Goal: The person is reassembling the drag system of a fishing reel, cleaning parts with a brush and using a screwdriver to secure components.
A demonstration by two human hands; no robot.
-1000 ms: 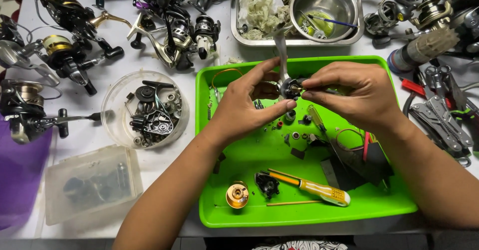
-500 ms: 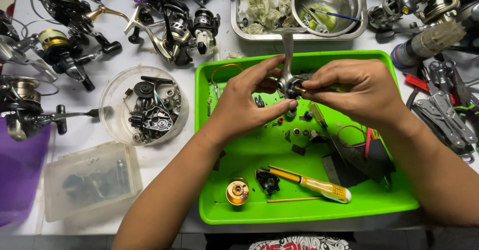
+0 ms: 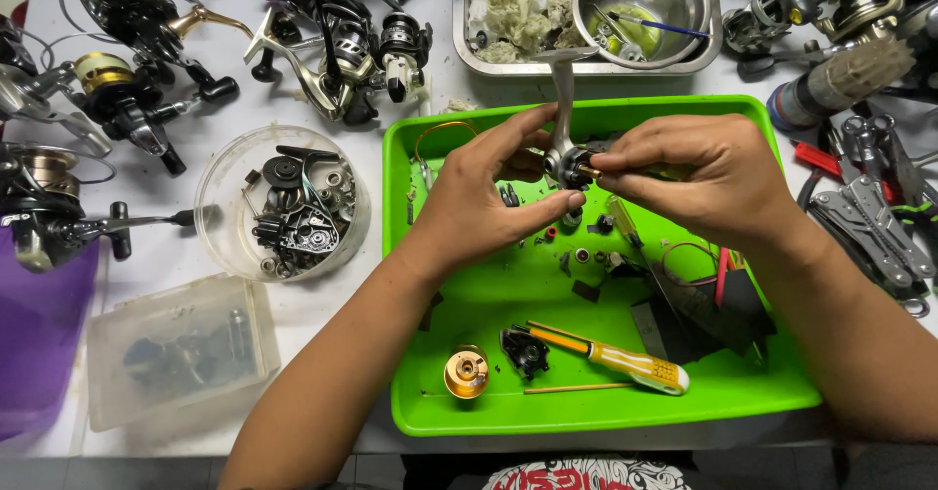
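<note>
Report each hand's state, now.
Left hand: closed on the reel part.
Right hand: pinching the same reel part.

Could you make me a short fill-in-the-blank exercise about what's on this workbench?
1. Both hands, the left hand and the right hand, hold a small reel part above a tray coloured ____.
2. The yellow-handled ____ lies in the tray near its front edge.
3. The round clear tub of dark parts sits to the ____ of the tray.
4. The metal bowl stands in a ____ pan.

Missing words: green; screwdriver; left; metal
</note>
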